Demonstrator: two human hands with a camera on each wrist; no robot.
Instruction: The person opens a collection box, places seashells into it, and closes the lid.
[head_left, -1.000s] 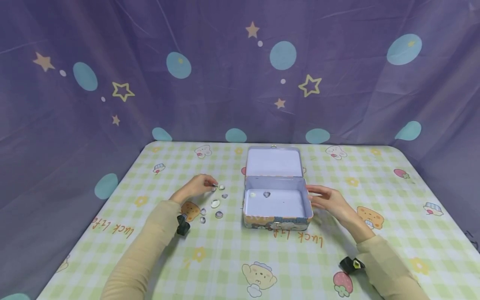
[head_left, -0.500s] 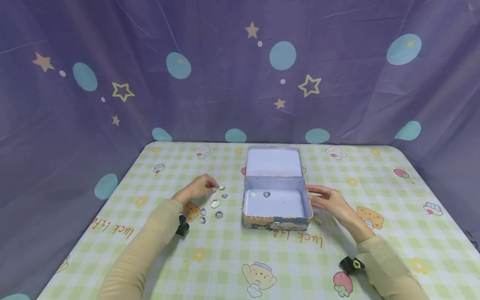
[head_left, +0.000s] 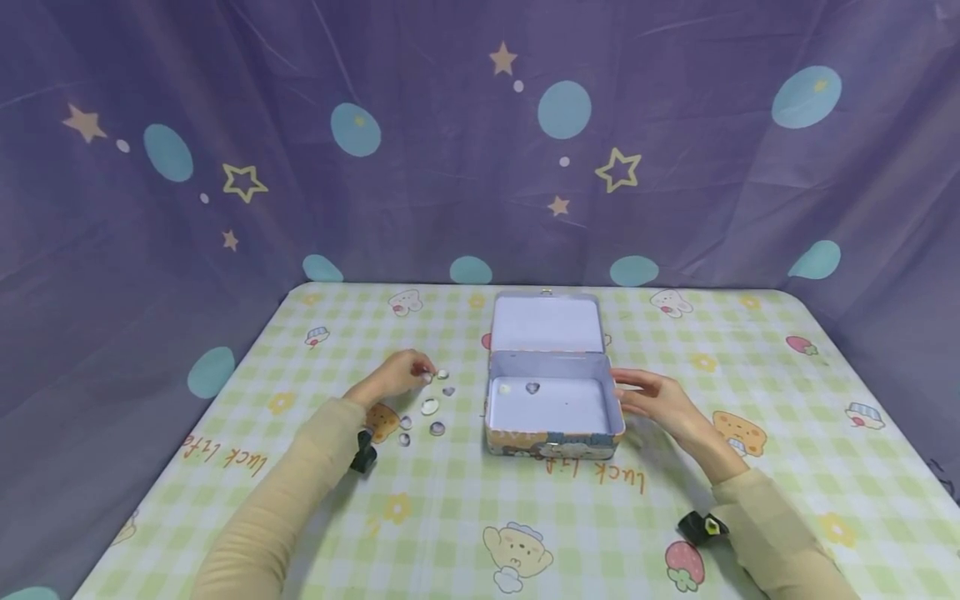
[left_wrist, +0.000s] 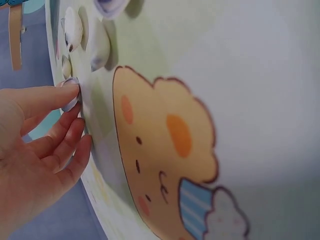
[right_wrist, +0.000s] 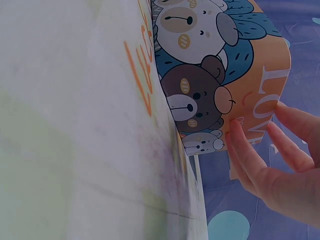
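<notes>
In the head view my left hand [head_left: 392,375] is low over the cloth at the far end of a group of seashells. Thumb and fingers pinch a small purplish-white seashell [left_wrist: 71,94], plain in the left wrist view; its lower edge is close to the cloth. Several other seashells [head_left: 430,407] lie nearby. An open tin box [head_left: 555,446] with printed bears stands at the table's middle, holding a heart-shaped seashell [head_left: 532,388] and a pale one [head_left: 506,389]. My right hand [head_left: 663,406] rests its fairly straight fingers against the box's right side.
The box's hinged lid [head_left: 547,323] leans back, away from me. A checked, cartoon-printed cloth [head_left: 450,517] covers the table. Behind the far edge hangs a purple curtain [head_left: 420,208]. Black wrist cameras [head_left: 363,452] sit under both sleeves.
My left thumb and fingers have drawn together on the seashell, with barely any shift of the hand. The right hand and tin box have stayed in place.
</notes>
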